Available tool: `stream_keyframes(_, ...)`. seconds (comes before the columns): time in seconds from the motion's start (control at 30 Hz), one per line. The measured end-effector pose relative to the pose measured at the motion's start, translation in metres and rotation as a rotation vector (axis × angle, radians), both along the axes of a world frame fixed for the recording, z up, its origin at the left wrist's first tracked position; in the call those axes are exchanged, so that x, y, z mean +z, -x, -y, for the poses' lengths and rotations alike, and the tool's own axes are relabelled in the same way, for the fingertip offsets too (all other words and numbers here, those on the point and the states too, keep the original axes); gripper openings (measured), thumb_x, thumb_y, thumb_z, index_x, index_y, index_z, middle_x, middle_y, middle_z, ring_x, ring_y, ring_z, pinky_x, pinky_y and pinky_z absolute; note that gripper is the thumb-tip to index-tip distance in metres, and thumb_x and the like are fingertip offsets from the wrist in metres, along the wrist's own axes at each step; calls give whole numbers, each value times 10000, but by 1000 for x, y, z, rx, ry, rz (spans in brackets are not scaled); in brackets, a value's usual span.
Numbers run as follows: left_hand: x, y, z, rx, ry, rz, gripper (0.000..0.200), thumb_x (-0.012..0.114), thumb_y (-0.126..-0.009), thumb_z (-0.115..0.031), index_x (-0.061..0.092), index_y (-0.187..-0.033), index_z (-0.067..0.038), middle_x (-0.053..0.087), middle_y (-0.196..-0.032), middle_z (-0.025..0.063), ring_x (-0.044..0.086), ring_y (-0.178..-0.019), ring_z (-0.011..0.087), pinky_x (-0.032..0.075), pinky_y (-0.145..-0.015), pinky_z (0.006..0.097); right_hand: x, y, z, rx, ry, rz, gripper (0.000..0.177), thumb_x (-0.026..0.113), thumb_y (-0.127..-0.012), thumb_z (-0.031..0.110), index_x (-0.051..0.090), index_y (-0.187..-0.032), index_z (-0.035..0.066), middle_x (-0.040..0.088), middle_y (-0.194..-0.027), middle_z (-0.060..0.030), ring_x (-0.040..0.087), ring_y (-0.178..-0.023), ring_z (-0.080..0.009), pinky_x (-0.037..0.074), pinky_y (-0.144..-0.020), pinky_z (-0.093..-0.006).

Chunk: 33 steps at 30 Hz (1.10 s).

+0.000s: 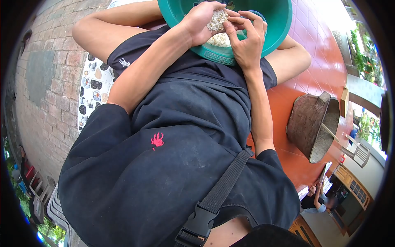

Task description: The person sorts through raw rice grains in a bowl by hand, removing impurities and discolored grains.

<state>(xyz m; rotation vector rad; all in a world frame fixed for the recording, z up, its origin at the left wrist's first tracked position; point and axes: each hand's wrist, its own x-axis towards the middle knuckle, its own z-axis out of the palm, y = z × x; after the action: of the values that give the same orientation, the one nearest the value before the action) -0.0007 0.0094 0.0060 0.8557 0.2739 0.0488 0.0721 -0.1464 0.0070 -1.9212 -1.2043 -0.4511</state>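
My left hand (200, 24), palm turned up, cups a clump of pale, grainy stuff (217, 21); its exact kind I cannot make out. From the other side, my right hand (249, 42) bends its thumb and fingers in against the clump's edge. Both hands are over a large green plastic basin (282, 24) between my legs. Below the clump, more whitish grainy stuff (219, 40) shows in the basin. A blue-rimmed round container (263, 25) sits inside it, partly hidden behind my right fingers.
To the right, a worn brown tub (306, 125) with a stick (330, 132) in it lies on red floor tiles (284, 111). Brick paving (61, 82) and a pebble-patterned strip (95, 84) run along the left. Another person (314, 201) is at the far lower right, near a chair (358, 154).
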Motion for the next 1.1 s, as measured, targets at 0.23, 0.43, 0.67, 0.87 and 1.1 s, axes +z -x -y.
stream_keyframes(0.23,-6,-1,-1,8,-23,0,410,353,-1111,-250,644,-1210,21,713,-1136,140,696,-1060,223,557,-975,395,2,0,1,44,-25,-83,138,799,-889,177,798,-979,73,670,-1154,-83,568,-1112,-259,441,-958,-388)
stream_keyframes(0.43,-7,-4,-3,27,32,27,366,367,-1107,-211,636,-1147,33,702,-1109,153,708,-1052,239,599,-987,396,2,-3,3,68,-98,-152,87,765,-917,115,783,-972,50,691,-1136,-77,596,-1095,-253,490,-935,-364)
stream_keyframes(0.67,-4,-5,-3,26,105,41,351,364,-1102,-182,617,-1116,60,699,-1109,184,710,-1079,274,607,-1019,425,0,-6,4,104,-180,-293,77,709,-963,88,773,-964,45,711,-1083,-68,617,-1064,-234,491,-927,-342)
stream_keyframes(0.87,-7,-6,-3,31,109,38,357,360,-1100,-177,617,-1118,71,695,-1144,209,711,-1080,285,604,-1022,426,1,-8,6,109,-123,-231,153,666,-1023,122,763,-998,8,702,-1107,-77,641,-1071,-189,522,-924,-298)
stream_keyframes(1.1,8,-3,1,3,128,-10,451,308,-1109,-192,597,-1161,151,663,-1204,308,679,-1159,416,584,-1051,441,-1,-8,5,-165,-260,-221,102,666,-982,93,749,-986,34,684,-1108,-93,594,-1077,-248,464,-959,-354)
